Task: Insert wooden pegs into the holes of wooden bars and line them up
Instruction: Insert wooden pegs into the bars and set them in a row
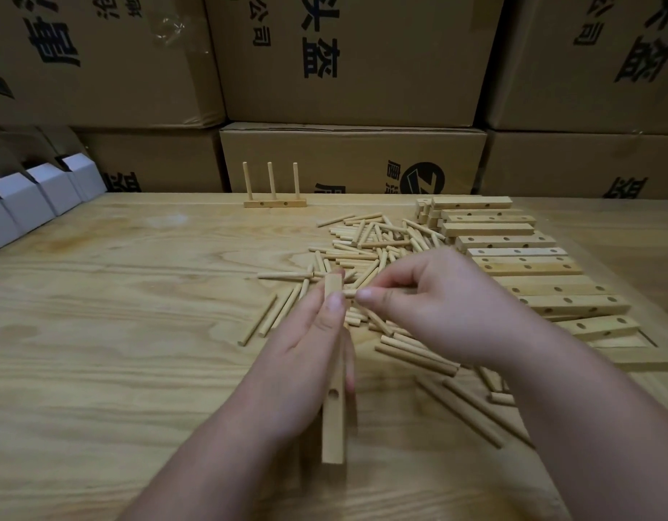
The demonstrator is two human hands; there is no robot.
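Hands met in the middle of the frame, above a pale wooden table with clear grain lines. At the lower centre the left hand gripped a wooden bar, its fingers along the left side and the thumb on top; the bar pointed away from the person, and one hole showed on its right face. The right hand came from the lower right and pinched a wooden peg between thumb and forefinger. The tip of this peg was touching the right face of the bar near its far end.

Behind the hands, a loose heap of pegs lay spread on the table, from the centre to the lower right. At the right side of the frame a row of bars lay side by side, with holes visible in many of them; at its far end some bars were stacked.

Farther back, near the far edge of the table, a finished bar stood with three pegs upright in it. At the left edge of the frame there were small white boxes in a row. Cardboard cartons with black printed characters were piled behind the table and filled the whole upper part of the frame.
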